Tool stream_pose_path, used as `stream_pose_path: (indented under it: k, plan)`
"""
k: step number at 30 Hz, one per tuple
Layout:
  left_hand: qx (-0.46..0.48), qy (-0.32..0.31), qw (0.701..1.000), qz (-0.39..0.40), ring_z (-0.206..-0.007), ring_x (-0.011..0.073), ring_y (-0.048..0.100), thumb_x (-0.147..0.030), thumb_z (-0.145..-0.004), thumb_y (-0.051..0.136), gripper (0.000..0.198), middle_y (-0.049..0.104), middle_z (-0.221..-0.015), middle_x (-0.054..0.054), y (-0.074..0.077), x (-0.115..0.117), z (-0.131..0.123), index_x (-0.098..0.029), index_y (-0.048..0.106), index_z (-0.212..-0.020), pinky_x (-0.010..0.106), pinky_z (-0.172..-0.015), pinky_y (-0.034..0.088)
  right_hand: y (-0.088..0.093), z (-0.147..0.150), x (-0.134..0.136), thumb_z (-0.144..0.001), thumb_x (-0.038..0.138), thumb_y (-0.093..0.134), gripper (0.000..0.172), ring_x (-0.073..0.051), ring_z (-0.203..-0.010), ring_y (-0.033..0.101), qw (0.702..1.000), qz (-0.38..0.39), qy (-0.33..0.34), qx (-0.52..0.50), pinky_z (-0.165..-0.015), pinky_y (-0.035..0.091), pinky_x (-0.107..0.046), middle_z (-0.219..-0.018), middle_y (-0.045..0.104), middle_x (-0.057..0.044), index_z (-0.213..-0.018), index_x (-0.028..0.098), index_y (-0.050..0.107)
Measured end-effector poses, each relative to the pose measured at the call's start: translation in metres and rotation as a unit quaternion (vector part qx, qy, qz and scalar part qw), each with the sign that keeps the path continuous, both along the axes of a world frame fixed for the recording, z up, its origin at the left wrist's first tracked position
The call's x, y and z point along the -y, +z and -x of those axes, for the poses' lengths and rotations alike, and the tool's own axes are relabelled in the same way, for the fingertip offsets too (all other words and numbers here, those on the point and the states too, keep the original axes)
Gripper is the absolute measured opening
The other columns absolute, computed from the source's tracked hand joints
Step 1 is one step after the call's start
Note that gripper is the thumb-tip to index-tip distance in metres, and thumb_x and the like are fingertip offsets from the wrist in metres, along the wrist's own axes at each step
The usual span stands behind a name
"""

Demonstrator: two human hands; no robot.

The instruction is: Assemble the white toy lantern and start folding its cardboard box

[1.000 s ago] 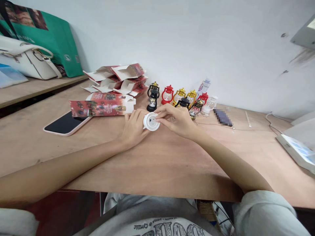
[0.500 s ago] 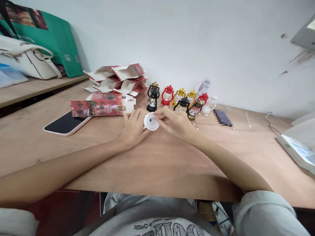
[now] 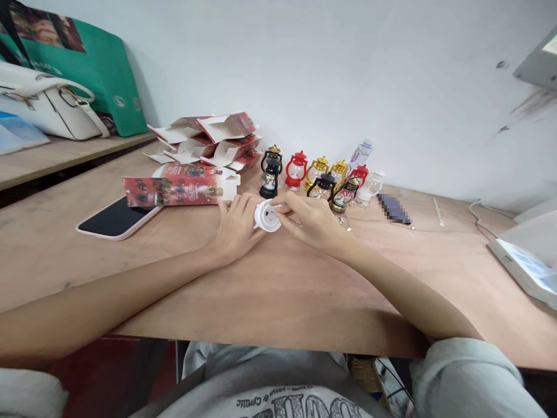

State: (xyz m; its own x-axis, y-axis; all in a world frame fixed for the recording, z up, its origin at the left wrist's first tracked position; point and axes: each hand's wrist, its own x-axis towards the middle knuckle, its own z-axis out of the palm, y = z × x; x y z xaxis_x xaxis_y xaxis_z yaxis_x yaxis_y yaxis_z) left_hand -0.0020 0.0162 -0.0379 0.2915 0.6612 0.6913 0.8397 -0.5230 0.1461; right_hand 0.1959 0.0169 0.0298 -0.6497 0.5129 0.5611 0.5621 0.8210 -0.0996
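My left hand [image 3: 237, 223] is curled round a small white lantern [image 3: 266, 216], whose round base faces me. My right hand [image 3: 307, 219] meets it from the right, its thumb and fingertips pinched on the rim of that base. Both hands rest low over the wooden table [image 3: 278, 290]. Just behind them stands a row of toy lanterns [image 3: 319, 177] in black, red, gold and clear plastic.
A red printed box [image 3: 174, 190] and a pile of opened boxes [image 3: 209, 139] lie at the left back. A phone [image 3: 115, 217] lies face up at the left. A white handbag [image 3: 47, 107] and green bag [image 3: 87, 69] sit on the side table. A device [image 3: 526, 267] lies at the right edge.
My right hand's fingers have shifted slightly on the white lantern's base, and the hand sits a little lower and further left. The left hand has held still.
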Motion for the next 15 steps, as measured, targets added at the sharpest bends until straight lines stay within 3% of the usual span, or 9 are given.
stream_pose_path:
  k: [15]
  plan:
    - [0.003, -0.009, 1.000, -0.003, -0.106, 0.0332, 0.060, -0.039, -0.096, 0.053, 0.031, 0.066, -0.117, 0.014, 0.0008, 0.0007, -0.0004, -0.018, 0.056, -0.118, 0.043, -0.083, 0.035, -0.0015, 0.0014, 0.0026, -0.098, 0.017, 0.044, 0.020, -0.017, -0.080, 0.069, 0.999, -0.047, -0.003, 0.028, -0.070, 0.051, -0.025, -0.091, 0.076, -0.008, -0.105, 0.018, 0.064]
